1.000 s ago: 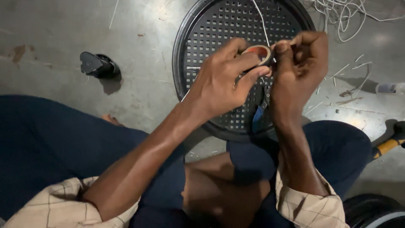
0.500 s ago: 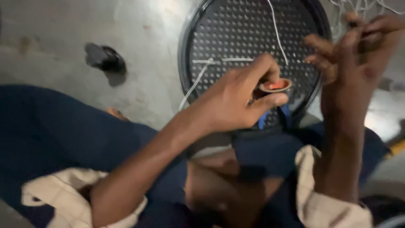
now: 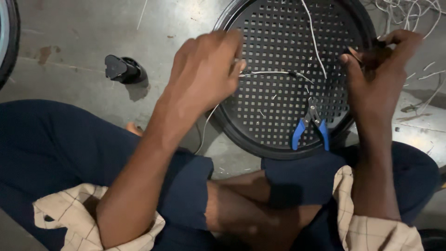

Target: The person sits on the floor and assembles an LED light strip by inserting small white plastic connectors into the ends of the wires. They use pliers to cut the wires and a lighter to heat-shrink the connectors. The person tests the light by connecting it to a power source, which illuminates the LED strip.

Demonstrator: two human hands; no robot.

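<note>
Over one round black perforated tray [image 3: 278, 28], two hands work apart: the left hand [image 3: 204, 74] pinches one white wire [image 3: 269, 73]. The right hand [image 3: 376, 74], at three o'clock, grips something small; one pair of blue-handled pliers [image 3: 311, 125] lies at five o'clock.

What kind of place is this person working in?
Probably an informal repair workshop, with work done on the floor: a bare concrete floor, a black perforated round grille with blue-handled pliers on it, and loose white wire offcuts.
</note>
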